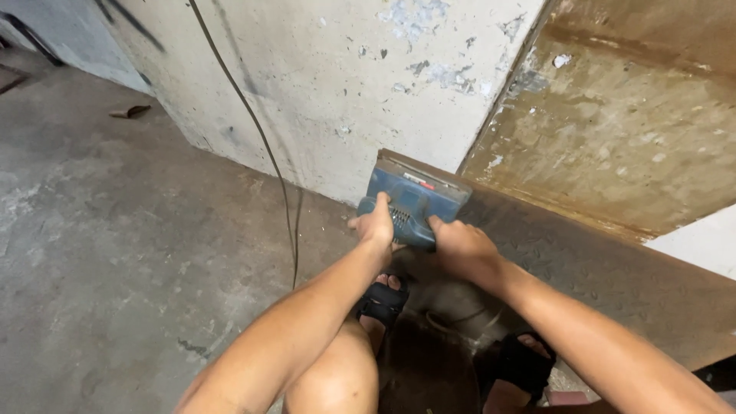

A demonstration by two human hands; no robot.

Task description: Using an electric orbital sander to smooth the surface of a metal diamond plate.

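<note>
Mid-frame, both hands clamp a blue power sander (414,201) against the upper edge of a rusty checker-plate steel sheet (613,284) that leans on the pale wall (330,92), probably so the tool bears evenly. The left hand (376,227) wraps the near end, fingers curled over the grip; the right hand (460,247) presses its side, fingers closed on the casing. A black cable (264,146) trails down the wall at left. Sandalled feet (383,300) brace below.
</note>
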